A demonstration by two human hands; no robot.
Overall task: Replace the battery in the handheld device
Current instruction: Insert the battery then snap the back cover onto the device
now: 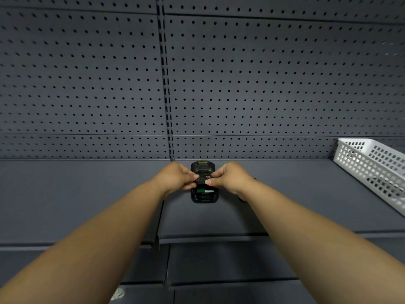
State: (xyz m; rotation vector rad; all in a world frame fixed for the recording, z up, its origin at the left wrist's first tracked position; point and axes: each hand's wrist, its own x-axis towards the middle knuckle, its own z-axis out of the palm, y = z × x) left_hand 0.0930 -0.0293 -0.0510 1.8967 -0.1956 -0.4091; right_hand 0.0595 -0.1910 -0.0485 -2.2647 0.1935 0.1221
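Observation:
A black handheld device (204, 195) lies face down on the grey shelf (87, 205), close to the pegboard back wall. Its battery bay is uncovered, showing a green board and a white label. A small black battery (203, 179) is held just over the bay. My left hand (176, 177) pinches the battery's left end and my right hand (230, 178) pinches its right end. A dark object (242, 197) lies partly hidden under my right wrist.
A white perforated plastic basket (372, 170) stands at the right end of the shelf. The grey pegboard wall (263, 84) rises right behind the device. Lower shelves (219, 266) sit below the front edge, with a small white scrap (118, 294) on one.

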